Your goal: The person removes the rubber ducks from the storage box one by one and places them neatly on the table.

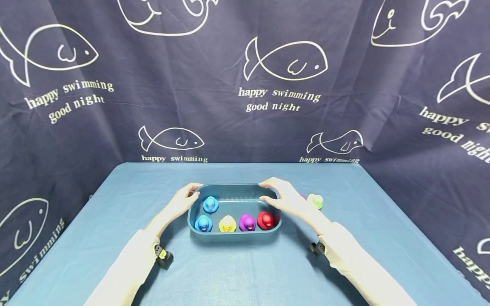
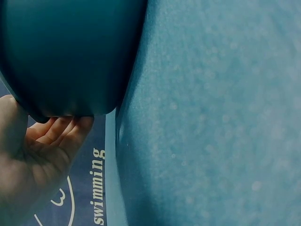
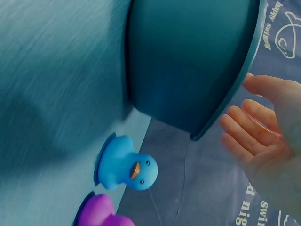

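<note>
A dark teal oblong basin (image 1: 235, 239) stands on the table with rubber ducks inside: two blue ducks (image 1: 210, 205), a yellow duck (image 1: 227, 224), a purple duck (image 1: 247, 222) and a red duck (image 1: 265, 220). My left hand (image 1: 186, 197) grips its left end, thumb over the rim and fingertips against the outer wall in the left wrist view. At the right end is my right hand (image 1: 281, 195), thumb and fingers spread. The right wrist view has one fingertip right at the rim, while the other fingers (image 3: 240, 136) stand off the wall, loosely bent.
On the table beyond my right hand sit a pale green duck (image 1: 315, 201), a blue duck (image 3: 127, 162) and another purple duck (image 3: 104, 213). A blue cloth covers the table (image 1: 237, 276). Dark fish-print curtains (image 1: 226, 119) hang behind and along both sides.
</note>
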Demonstrator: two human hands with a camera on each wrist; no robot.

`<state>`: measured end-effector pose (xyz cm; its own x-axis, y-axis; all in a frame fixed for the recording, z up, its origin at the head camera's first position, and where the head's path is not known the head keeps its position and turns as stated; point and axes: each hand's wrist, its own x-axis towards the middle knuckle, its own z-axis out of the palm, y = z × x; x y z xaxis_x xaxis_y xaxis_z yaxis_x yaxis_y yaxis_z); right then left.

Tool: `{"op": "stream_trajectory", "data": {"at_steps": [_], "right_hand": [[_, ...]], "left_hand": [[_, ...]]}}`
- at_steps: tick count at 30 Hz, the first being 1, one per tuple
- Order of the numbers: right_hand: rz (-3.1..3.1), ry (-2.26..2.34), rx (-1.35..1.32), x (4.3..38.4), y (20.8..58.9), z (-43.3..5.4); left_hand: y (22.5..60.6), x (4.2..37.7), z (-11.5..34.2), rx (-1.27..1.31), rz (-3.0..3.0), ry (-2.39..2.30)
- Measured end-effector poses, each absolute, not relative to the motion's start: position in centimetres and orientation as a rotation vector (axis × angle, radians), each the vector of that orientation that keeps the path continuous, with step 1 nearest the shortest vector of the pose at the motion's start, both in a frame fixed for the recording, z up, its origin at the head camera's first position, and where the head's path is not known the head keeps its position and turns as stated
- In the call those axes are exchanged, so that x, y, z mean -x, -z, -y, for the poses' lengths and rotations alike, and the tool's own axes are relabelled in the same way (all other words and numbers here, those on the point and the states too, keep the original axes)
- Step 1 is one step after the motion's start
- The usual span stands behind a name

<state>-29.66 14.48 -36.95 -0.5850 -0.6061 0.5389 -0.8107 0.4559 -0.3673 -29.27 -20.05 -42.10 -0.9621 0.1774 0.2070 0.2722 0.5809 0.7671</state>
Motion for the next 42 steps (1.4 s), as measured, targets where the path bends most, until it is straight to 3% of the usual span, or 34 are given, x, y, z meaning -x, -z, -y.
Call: {"op": "stream_trajectory", "data": {"at_steps": [42], "right_hand": [[2.589, -0.825, -1.291, 28.0, 35.9, -5.6]], "left_hand": [[42.3, 29.5, 20.2, 0.388, 2.687, 1.314]]}}
